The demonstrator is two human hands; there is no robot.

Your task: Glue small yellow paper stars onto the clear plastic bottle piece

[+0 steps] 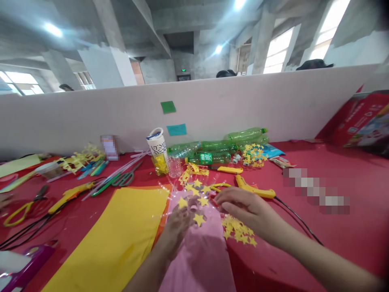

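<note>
My left hand (176,222) is closed around the base of a clear plastic bottle piece (193,207), cut into thin strips that fan outward. Several yellow stars (199,220) sit on its strips, above a sheet of pink paper (199,259). To the right of the piece, my right hand (243,205) hovers with bent fingers slightly apart and nothing visible between them. Just beyond those fingers are yellow-handled scissors (220,186), partly hidden. A yellow glue gun (257,190) lies behind the right hand, and a pile of loose yellow stars (238,230) lies below it.
Yellow paper (115,235) covers the table to the left. Green plastic bottles (215,146) lie along the white partition (121,113), beside a white cup (156,142). Green scissors (126,177), another yellow glue gun (69,196) and a purple tool (36,263) lie left. The right glue gun's cord trails rightward.
</note>
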